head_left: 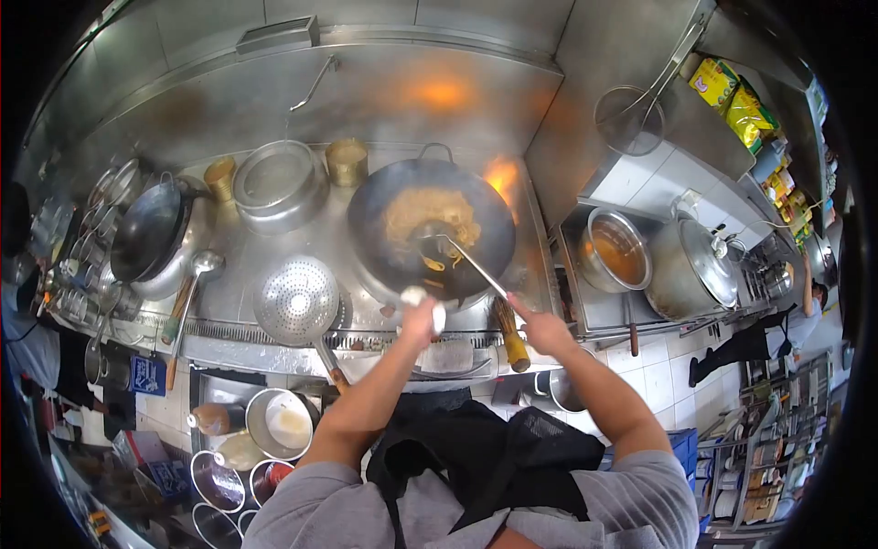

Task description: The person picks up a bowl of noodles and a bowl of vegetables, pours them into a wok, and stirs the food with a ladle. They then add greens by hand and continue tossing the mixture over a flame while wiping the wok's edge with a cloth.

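Note:
A large dark wok (366,240) sits over the burner, with a light brown noodle-like food (421,209) spread across its middle. My right hand (547,333) is closed around the handle of a metal ladle (471,260), whose bowl rests in the food. At the wok's near rim, my left hand (421,322) grips a folded white cloth (438,318); whatever lies beneath the cloth is hidden. Flame (502,178) rises behind the wok's right edge. Just left of my right hand lies a bamboo brush (515,340).
Left of the wok are a perforated strainer (296,300), a lidded pot (274,178), another wok (146,233) and a second ladle (207,265). A bowl of orange-brown liquid (617,252) and a big pot (686,265) stand right. People are at both far sides.

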### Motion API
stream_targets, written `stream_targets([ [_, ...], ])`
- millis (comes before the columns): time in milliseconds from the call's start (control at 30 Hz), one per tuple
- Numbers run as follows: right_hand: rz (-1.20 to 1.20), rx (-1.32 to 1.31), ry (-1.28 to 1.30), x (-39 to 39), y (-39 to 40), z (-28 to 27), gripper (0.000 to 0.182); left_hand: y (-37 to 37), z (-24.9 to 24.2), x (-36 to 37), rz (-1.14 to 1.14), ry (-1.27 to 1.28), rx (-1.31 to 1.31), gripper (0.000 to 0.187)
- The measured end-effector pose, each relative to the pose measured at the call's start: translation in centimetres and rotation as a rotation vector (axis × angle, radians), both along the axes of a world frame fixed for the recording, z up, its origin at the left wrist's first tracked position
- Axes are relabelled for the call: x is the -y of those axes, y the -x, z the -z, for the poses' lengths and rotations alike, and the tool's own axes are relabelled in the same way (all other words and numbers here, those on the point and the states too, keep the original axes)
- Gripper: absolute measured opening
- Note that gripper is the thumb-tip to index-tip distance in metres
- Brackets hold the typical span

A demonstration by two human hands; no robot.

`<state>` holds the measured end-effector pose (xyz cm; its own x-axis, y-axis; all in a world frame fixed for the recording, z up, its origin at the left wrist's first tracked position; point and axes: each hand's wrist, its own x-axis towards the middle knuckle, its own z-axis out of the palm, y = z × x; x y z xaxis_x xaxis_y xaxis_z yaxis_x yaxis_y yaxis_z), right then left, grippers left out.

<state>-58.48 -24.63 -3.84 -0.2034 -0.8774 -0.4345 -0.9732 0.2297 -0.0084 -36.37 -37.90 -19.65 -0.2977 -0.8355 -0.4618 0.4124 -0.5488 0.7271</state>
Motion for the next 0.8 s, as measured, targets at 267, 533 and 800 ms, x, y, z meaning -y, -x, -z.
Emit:
stream_targets([
  [267,0.069,0.493,0.083,-6.7,2.0,-8.9,0.072,-4.1,-6.8,-4.0,-0.063,-0.173,-0.143,0.023],
  [533,0.101,0.071,0.047,-0.5,-2.7,-1.3,0.077,-2.0,1.6,-0.6,0.043,0.023,0.005,0.013],
  [800,0.136,0.463,0.227,-5.3,-0.5,-3.9,0.075,-4.2,-7.1,0.0,0.09,-0.211,-0.052,0.012],
])
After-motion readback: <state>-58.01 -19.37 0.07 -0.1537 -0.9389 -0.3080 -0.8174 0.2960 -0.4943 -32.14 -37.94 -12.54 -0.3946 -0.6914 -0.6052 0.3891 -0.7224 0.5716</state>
